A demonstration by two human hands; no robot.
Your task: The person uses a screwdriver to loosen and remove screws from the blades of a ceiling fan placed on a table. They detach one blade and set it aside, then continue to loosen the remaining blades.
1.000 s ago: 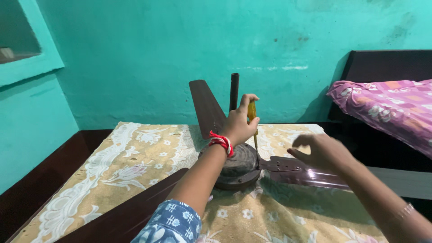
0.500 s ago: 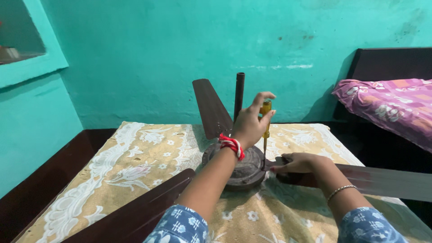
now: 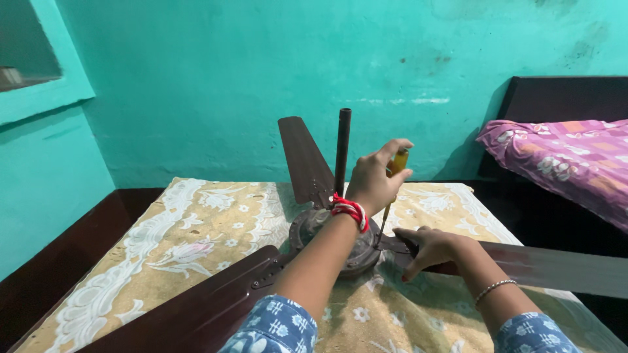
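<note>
A dark brown ceiling fan lies on a patterned cloth (image 3: 196, 229), with its motor hub (image 3: 307, 229) facing up and its down rod (image 3: 343, 150) standing upright. My left hand (image 3: 374, 182), a red and white thread at the wrist, grips a yellow-handled screwdriver (image 3: 398, 162). The screwdriver stands vertically with its tip down at the joint where the right blade (image 3: 556, 265) meets the hub. My right hand (image 3: 435, 248) presses flat on that blade's bracket, right beside the tip. One blade (image 3: 304, 157) points away from me and another (image 3: 196, 307) points toward the lower left.
A bed with a pink floral blanket (image 3: 562, 163) and a dark headboard (image 3: 562, 98) stands at the right. Turquoise walls close the space behind, with a recessed niche (image 3: 26, 65) at the upper left. A dark wooden edge (image 3: 59, 261) borders the cloth on the left.
My right hand has slid inward along the right blade toward the hub. My left hand stays on the upright screwdriver, with its fingers shifted around the handle.
</note>
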